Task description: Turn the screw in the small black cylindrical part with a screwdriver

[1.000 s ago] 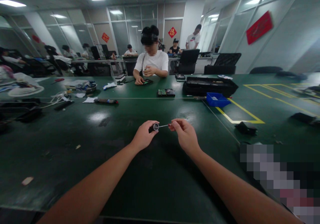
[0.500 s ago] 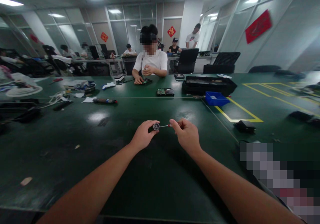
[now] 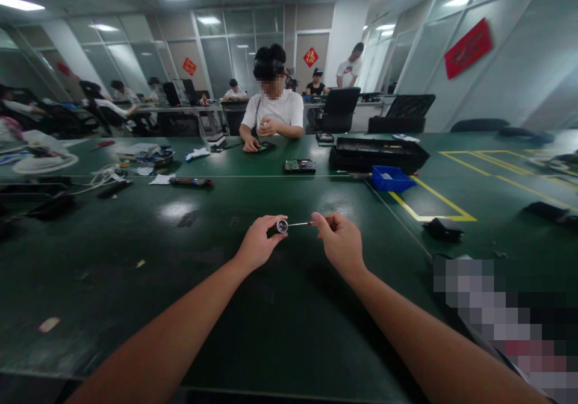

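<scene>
Between the thumb and fingers of my left hand [image 3: 258, 244] is a small dark cylindrical part [image 3: 282, 226], its round, silvery open end turned toward me. I cannot make out its exact kind. My right hand [image 3: 342, 241] is closed around the handle of a screwdriver [image 3: 298, 224], whose thin metal shaft points left. The shaft's tip reaches the right rim of the cylindrical part; whether it touches is too small to tell. Most of the handle is hidden by my fingers. Both hands are above the green table [image 3: 217, 338].
Across the table a person [image 3: 275, 115] works on a small device. A circuit-board device [image 3: 299, 166], a blue bin [image 3: 392, 179] and a long black tray [image 3: 379, 154] stand beyond my hands. A dark tool [image 3: 192, 182] and cables [image 3: 97, 179] lie left; a black piece [image 3: 442, 229] lies right.
My right hand has shifted slightly right with the screwdriver, and more of the shaft shows. My left hand still holds the cylindrical part in nearly the same place.
</scene>
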A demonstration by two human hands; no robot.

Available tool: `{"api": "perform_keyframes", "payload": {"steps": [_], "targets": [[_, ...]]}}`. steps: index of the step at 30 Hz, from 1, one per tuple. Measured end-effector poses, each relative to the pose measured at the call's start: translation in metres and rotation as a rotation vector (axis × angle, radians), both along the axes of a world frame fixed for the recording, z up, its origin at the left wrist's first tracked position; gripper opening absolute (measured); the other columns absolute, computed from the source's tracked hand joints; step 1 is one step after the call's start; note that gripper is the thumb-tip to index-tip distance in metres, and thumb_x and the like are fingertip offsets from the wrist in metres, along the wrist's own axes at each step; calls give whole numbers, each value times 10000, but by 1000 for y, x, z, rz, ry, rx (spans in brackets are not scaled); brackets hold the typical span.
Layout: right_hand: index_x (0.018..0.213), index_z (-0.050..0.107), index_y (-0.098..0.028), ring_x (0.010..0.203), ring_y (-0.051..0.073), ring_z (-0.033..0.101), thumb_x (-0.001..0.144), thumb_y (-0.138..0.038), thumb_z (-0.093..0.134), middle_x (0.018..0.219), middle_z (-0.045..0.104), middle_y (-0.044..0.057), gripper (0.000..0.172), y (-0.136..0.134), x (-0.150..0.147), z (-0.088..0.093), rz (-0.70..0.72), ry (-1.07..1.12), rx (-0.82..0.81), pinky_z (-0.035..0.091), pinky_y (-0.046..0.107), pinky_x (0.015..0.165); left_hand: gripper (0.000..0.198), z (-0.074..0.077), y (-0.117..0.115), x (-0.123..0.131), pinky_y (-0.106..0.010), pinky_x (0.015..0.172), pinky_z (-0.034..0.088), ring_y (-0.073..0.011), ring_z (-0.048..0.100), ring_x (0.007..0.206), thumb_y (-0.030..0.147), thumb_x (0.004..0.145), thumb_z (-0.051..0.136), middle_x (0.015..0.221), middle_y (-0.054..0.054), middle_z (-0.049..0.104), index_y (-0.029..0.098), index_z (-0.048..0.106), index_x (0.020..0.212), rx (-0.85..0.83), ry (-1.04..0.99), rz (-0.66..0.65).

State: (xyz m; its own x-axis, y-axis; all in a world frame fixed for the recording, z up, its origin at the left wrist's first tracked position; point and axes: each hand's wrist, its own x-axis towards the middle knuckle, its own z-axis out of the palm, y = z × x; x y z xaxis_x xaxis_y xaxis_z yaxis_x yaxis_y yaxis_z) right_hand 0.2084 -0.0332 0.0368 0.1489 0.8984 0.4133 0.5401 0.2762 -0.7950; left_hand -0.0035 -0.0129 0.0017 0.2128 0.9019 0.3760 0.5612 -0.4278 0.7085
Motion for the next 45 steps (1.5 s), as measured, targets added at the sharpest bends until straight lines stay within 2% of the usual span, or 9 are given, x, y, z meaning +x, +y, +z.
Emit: {"api": "perform_keyframes", "payload": {"steps": [12, 18, 23, 26, 32, 36, 39, 43, 45], "targets": [[490, 471, -234, 473, 139, 450, 892, -648, 558, 456, 479, -26, 583, 0, -1, -1, -36, -118, 17, 330, 304, 540, 416, 1, 0, -2, -428, 1052, 410, -244, 557, 1165, 228, 868, 715, 1228, -52, 662, 272, 653, 1277, 49, 89, -7], [666, 607, -232, 539, 167, 552, 895, -603, 580, 580, 621, 0, 436, 0, 0, -1, 50, -99, 25, 392, 303, 557, 417, 1, 0, -1, -433, 1030, 424, -252, 562, 1150, 218, 863, 716, 1217, -55, 666, 272, 659, 1272, 36, 110, -14], [849, 676, -230, 653, 190, 621, 921, -451, 563, 758, 703, 26, 258, 0, -1, -2, 176, -31, 25, 445, 316, 621, 406, 0, 0, -2, -433, 1047, 413, -249, 558, 1163, 230, 874, 709, 1227, -50, 665, 270, 657, 1274, 34, 100, -20], [871, 676, -233, 706, 199, 636, 906, -378, 550, 819, 715, 30, 195, 0, -1, -3, 224, 6, 6, 454, 317, 649, 408, 0, 1, -2, -441, 1050, 411, -253, 557, 1171, 231, 878, 704, 1238, -53, 660, 272, 653, 1280, 19, 108, -18], [869, 654, -238, 558, 170, 572, 988, -462, 430, 585, 582, -26, 338, 2, -2, -8, 250, 4, -73, 410, 299, 580, 409, 0, 1, -3, -438, 1053, 415, -251, 563, 1167, 218, 874, 704, 1234, -57, 657, 267, 654, 1277, 7, 110, -16], [1016, 591, -242, 670, 179, 617, 941, -390, 519, 760, 650, -7, 180, 4, -4, -12, 255, 93, -52, 439, 296, 614, 404, -1, 1, -3, -441, 1063, 410, -247, 563, 1170, 222, 885, 694, 1238, -58, 652, 269, 651, 1284, 7, 107, -8], [1012, 578, -239, 734, 183, 626, 900, -355, 567, 840, 660, 9, 162, 4, -4, -12, 275, 140, -39, 462, 299, 657, 406, -3, 2, -3, -433, 1064, 412, -240, 566, 1165, 216, 880, 701, 1233, -55, 654, 265, 653, 1280, 16, 104, -10], [870, 600, -235, 630, 168, 585, 977, -435, 445, 683, 610, -9, 275, 5, -4, -12, 322, 132, -94, 451, 300, 620, 419, -5, 5, -3, -411, 1070, 411, -227, 572, 1154, 199, 860, 726, 1220, -44, 659, 265, 660, 1268, 25, 102, -6], [901, 594, -240, 600, 166, 572, 985, -455, 433, 642, 589, -22, 281, 6, -4, -14, 307, 158, -103, 444, 298, 595, 417, -5, 4, -3, -408, 1071, 411, -226, 571, 1158, 203, 864, 723, 1222, -40, 658, 270, 659, 1270, 26, 103, -10]]}}
